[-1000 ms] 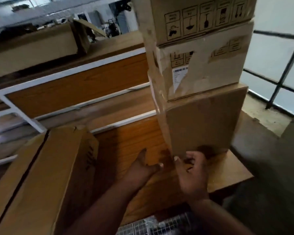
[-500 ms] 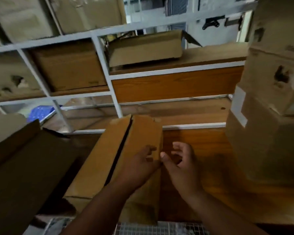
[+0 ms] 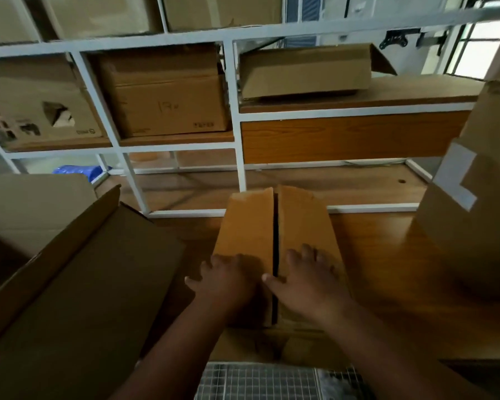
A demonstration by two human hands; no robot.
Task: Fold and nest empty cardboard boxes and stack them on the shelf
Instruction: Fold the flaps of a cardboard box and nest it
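Note:
A long brown cardboard box (image 3: pixel 274 223) lies on the wooden table (image 3: pixel 387 255) in front of me, its two top flaps meeting at a dark centre seam. My left hand (image 3: pixel 228 280) rests flat on the left flap, fingers spread. On the right flap lies my right hand (image 3: pixel 306 277), palm down, thumb near the seam. Neither hand grips anything. The white-framed shelf (image 3: pixel 234 116) stands behind the table.
A large open box (image 3: pixel 78 284) with a raised flap fills the left foreground. A stack of boxes (image 3: pixel 479 197) stands on the table at the right. Closed boxes (image 3: pixel 162 93) and a flat open one (image 3: pixel 303 70) sit on the shelf. A wire grid (image 3: pixel 257 381) lies below.
My view swung left from the right-hand stack to the long box. Both hands left the stack's bottom box and now lie flat on the long box's flaps.

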